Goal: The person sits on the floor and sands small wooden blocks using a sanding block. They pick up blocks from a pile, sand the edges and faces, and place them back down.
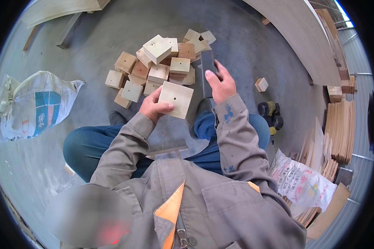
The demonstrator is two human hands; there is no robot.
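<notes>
- My left hand (151, 108) has its grip pinched on a square pale wooden block (176, 99), thumb lying across the face, fingers behind the left edge.
- That block has a small hole near its middle and is held tilted just above my lap, close in front of the pile of wooden blocks (158, 62) on the concrete floor (91, 45).
- My right hand (221, 85) has its grip wrapped around a dark grey flat bar (207, 70), fingers curled over its upper part; the bar stands roughly upright beside the pile.
- A single small block (261, 84) lies apart to the right, with a yellow and black power tool (271, 115) near my right knee.
- A printed woven sack (33, 106) lies to the left, another sack (301, 182) to the lower right beside stacked thin boards (341, 128).
</notes>
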